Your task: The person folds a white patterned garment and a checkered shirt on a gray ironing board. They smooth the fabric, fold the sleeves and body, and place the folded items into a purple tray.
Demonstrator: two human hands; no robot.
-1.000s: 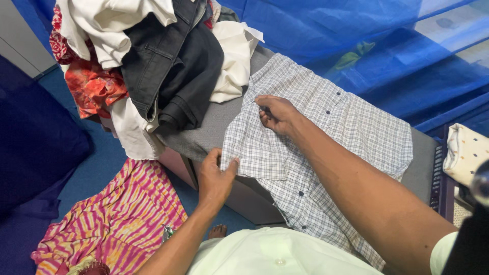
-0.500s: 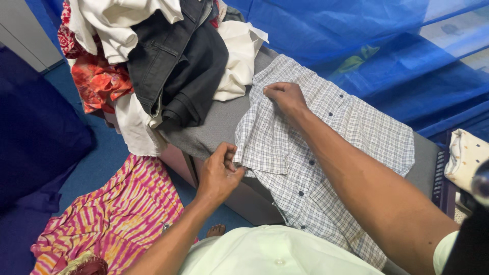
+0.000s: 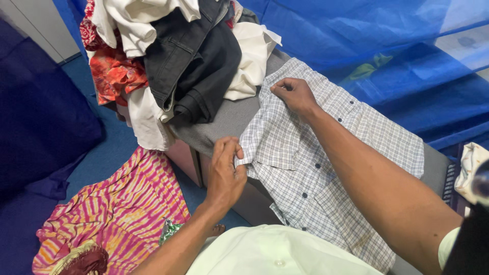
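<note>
Left hand (image 3: 225, 173) pinching the checked shirt's (image 3: 326, 168) collar edge, shifted up from a moment ago, right hand (image 3: 294, 94) pressed closed-fingered just beyond, shirt spread flatter across grey surface (image 3: 224, 119).

We see one checked shirt (image 3: 326, 168), white with fine grey lines and dark buttons, lying spread flat and slanting from upper centre to lower right of the frame, its collar end folded at centre.
</note>
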